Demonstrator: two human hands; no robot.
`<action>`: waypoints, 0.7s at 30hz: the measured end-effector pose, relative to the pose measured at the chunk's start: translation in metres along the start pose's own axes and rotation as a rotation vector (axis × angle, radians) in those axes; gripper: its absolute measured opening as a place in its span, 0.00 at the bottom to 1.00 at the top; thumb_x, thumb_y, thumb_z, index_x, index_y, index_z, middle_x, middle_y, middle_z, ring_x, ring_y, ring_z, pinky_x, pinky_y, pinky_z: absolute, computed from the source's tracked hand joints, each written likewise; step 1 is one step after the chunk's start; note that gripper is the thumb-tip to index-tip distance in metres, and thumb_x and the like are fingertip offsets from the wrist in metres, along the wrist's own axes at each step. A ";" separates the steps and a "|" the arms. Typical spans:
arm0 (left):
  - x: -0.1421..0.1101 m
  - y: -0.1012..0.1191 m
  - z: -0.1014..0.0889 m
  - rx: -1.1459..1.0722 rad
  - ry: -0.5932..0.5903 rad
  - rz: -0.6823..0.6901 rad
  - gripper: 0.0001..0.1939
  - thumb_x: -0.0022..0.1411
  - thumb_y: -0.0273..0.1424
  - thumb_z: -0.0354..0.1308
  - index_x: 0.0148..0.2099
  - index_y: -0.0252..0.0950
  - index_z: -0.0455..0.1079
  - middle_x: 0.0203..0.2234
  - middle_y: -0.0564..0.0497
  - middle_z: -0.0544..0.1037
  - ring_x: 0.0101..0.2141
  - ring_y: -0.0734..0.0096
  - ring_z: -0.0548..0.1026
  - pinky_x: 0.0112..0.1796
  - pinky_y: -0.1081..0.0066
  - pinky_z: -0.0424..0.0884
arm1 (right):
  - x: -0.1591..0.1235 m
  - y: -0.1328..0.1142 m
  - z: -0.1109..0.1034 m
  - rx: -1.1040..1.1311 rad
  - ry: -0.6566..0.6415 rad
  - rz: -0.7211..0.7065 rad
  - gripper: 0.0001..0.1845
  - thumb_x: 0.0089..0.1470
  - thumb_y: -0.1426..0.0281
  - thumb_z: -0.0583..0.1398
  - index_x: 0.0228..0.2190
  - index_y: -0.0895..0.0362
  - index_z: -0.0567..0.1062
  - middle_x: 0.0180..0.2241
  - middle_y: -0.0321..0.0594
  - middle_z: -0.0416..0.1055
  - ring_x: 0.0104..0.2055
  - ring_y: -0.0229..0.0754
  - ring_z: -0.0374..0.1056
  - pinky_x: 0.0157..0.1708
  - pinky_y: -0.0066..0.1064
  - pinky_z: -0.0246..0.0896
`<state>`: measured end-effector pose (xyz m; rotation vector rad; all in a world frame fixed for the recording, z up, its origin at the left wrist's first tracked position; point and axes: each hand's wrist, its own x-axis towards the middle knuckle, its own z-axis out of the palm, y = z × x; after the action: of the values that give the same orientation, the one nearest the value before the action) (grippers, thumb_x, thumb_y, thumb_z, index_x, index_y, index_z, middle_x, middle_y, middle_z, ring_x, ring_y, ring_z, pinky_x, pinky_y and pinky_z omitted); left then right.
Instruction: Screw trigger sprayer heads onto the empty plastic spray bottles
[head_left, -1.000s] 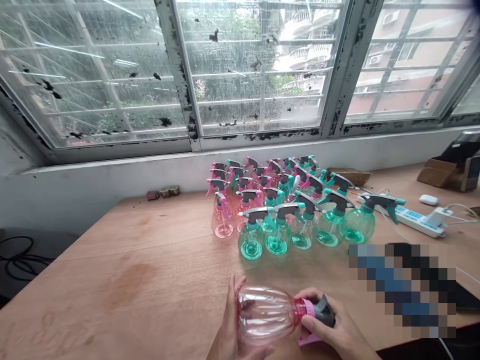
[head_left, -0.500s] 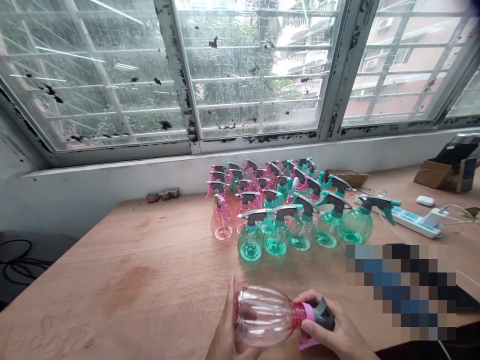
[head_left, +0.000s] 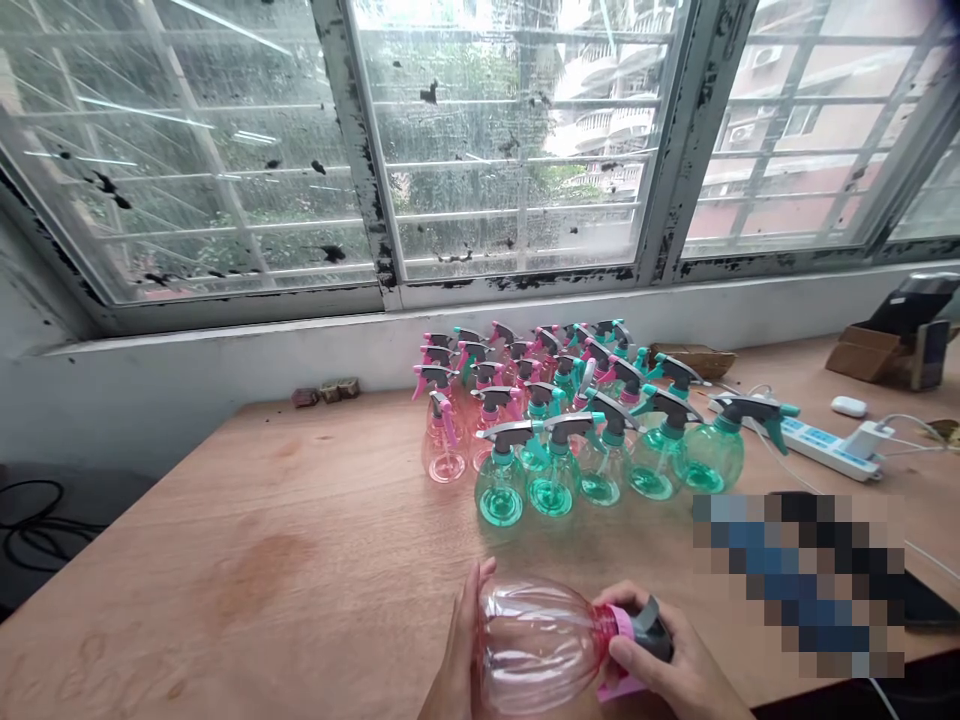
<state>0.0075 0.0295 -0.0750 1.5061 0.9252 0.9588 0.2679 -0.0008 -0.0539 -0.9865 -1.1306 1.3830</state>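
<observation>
A clear pink spray bottle (head_left: 538,645) lies on its side in the air over the near edge of the table, its neck pointing right. My left hand (head_left: 459,650) is cupped round the bottle's base. The fingers of my right hand (head_left: 664,650) close on the pink collar and dark grey spray head (head_left: 651,632). A pink trigger (head_left: 621,688) shows beneath that hand. Beyond my hands stand several upright spray bottles in a cluster, green ones (head_left: 501,490) in front and to the right, pink ones (head_left: 446,450) at the left and behind.
A white power strip (head_left: 829,448) with a plugged-in charger and cables lies at the right. Near it are a small white case (head_left: 849,406) and an open cardboard box (head_left: 866,345). Small blocks (head_left: 339,389) rest by the wall. A blurred-out patch covers something at right.
The held bottle and both hands have shifted slightly right. The bottle's body has turned a little, and its base now sits lower. The standing bottles have not moved.
</observation>
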 end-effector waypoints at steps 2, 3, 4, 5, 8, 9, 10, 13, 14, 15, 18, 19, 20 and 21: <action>0.002 -0.001 -0.001 -0.002 0.012 -0.044 0.55 0.56 0.42 0.71 0.74 0.54 0.39 0.73 0.47 0.50 0.70 0.40 0.54 0.65 0.44 0.58 | 0.000 -0.001 0.000 -0.008 -0.009 0.001 0.21 0.52 0.54 0.70 0.40 0.56 0.76 0.23 0.38 0.80 0.24 0.43 0.77 0.27 0.29 0.72; 0.003 -0.001 -0.001 -0.003 0.017 -0.062 0.55 0.55 0.43 0.72 0.74 0.54 0.40 0.73 0.47 0.51 0.70 0.39 0.54 0.65 0.43 0.59 | 0.000 -0.001 0.000 -0.021 -0.014 -0.001 0.22 0.52 0.53 0.70 0.40 0.56 0.76 0.23 0.38 0.80 0.24 0.44 0.76 0.26 0.30 0.72; 0.004 -0.001 -0.001 -0.003 0.017 -0.074 0.57 0.53 0.43 0.73 0.74 0.53 0.40 0.72 0.46 0.53 0.69 0.38 0.54 0.64 0.43 0.61 | 0.000 -0.002 0.000 -0.035 -0.016 -0.002 0.23 0.51 0.52 0.70 0.40 0.56 0.76 0.23 0.38 0.80 0.24 0.44 0.76 0.26 0.31 0.72; 0.005 -0.002 -0.002 -0.002 0.011 -0.081 0.59 0.51 0.43 0.74 0.74 0.53 0.40 0.71 0.46 0.55 0.69 0.36 0.56 0.63 0.44 0.63 | 0.000 -0.002 0.000 -0.049 -0.014 -0.003 0.23 0.51 0.52 0.70 0.39 0.56 0.76 0.23 0.39 0.79 0.24 0.45 0.76 0.25 0.32 0.72; 0.008 -0.002 -0.003 0.004 0.002 -0.073 0.59 0.50 0.42 0.74 0.74 0.53 0.42 0.68 0.46 0.61 0.67 0.37 0.61 0.63 0.47 0.65 | 0.001 -0.002 0.000 -0.073 -0.001 -0.008 0.23 0.51 0.51 0.69 0.39 0.57 0.77 0.23 0.39 0.80 0.24 0.45 0.76 0.26 0.32 0.72; 0.009 -0.003 -0.003 0.012 0.006 -0.063 0.57 0.51 0.41 0.74 0.74 0.54 0.43 0.67 0.47 0.63 0.67 0.38 0.61 0.63 0.48 0.64 | 0.001 -0.002 0.000 -0.076 0.001 -0.008 0.23 0.52 0.52 0.69 0.40 0.57 0.77 0.23 0.39 0.80 0.24 0.45 0.76 0.26 0.33 0.72; 0.010 -0.003 -0.003 0.023 0.011 -0.054 0.56 0.51 0.41 0.73 0.74 0.54 0.45 0.67 0.47 0.64 0.67 0.38 0.60 0.64 0.49 0.63 | 0.001 -0.001 0.000 -0.077 0.000 -0.005 0.23 0.52 0.52 0.69 0.40 0.57 0.77 0.23 0.39 0.80 0.24 0.45 0.76 0.26 0.33 0.72; 0.013 -0.006 -0.004 0.054 0.015 -0.050 0.53 0.53 0.42 0.72 0.73 0.54 0.46 0.67 0.47 0.63 0.69 0.38 0.57 0.64 0.47 0.61 | 0.001 0.000 0.000 -0.073 -0.002 0.000 0.23 0.52 0.53 0.69 0.40 0.57 0.77 0.23 0.39 0.80 0.24 0.44 0.76 0.28 0.32 0.71; 0.014 -0.008 -0.004 0.057 0.014 -0.054 0.53 0.54 0.43 0.71 0.74 0.54 0.45 0.68 0.47 0.61 0.69 0.38 0.55 0.65 0.46 0.60 | 0.001 0.000 0.000 -0.072 -0.003 -0.001 0.22 0.52 0.53 0.69 0.40 0.57 0.77 0.24 0.38 0.80 0.24 0.43 0.75 0.27 0.31 0.70; 0.014 -0.009 -0.004 0.057 0.014 -0.059 0.54 0.54 0.45 0.71 0.74 0.53 0.43 0.69 0.46 0.59 0.70 0.37 0.54 0.65 0.44 0.59 | 0.001 0.000 0.000 -0.075 -0.004 -0.002 0.22 0.52 0.53 0.70 0.40 0.58 0.77 0.24 0.38 0.79 0.24 0.43 0.75 0.27 0.31 0.69; 0.013 -0.013 -0.005 0.066 0.004 -0.025 0.59 0.50 0.48 0.73 0.74 0.52 0.41 0.72 0.46 0.53 0.70 0.33 0.49 0.66 0.42 0.55 | 0.002 0.000 0.000 -0.086 -0.006 -0.002 0.22 0.51 0.54 0.70 0.39 0.58 0.78 0.25 0.37 0.78 0.25 0.41 0.73 0.26 0.30 0.68; 0.012 -0.014 -0.005 0.074 -0.006 0.006 0.62 0.47 0.49 0.74 0.74 0.51 0.41 0.72 0.46 0.52 0.70 0.32 0.48 0.66 0.41 0.54 | 0.002 0.000 0.000 -0.080 -0.006 0.002 0.22 0.51 0.54 0.70 0.39 0.58 0.78 0.25 0.37 0.78 0.25 0.41 0.73 0.27 0.29 0.68; 0.010 -0.013 -0.006 0.084 -0.014 0.040 0.64 0.45 0.50 0.75 0.74 0.50 0.41 0.72 0.45 0.51 0.70 0.31 0.48 0.66 0.41 0.54 | 0.002 0.000 0.000 -0.072 -0.006 0.007 0.22 0.51 0.54 0.70 0.39 0.58 0.78 0.25 0.36 0.77 0.25 0.41 0.73 0.27 0.30 0.68; 0.008 -0.012 -0.007 0.092 -0.021 0.071 0.64 0.44 0.50 0.75 0.74 0.50 0.41 0.72 0.45 0.50 0.70 0.31 0.48 0.66 0.42 0.55 | 0.002 0.000 0.001 -0.063 -0.005 0.014 0.22 0.52 0.54 0.70 0.39 0.57 0.77 0.25 0.36 0.77 0.25 0.41 0.74 0.28 0.30 0.68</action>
<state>0.0035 0.0411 -0.0852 1.6333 0.9163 0.9602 0.2668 0.0012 -0.0541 -1.0380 -1.1796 1.3689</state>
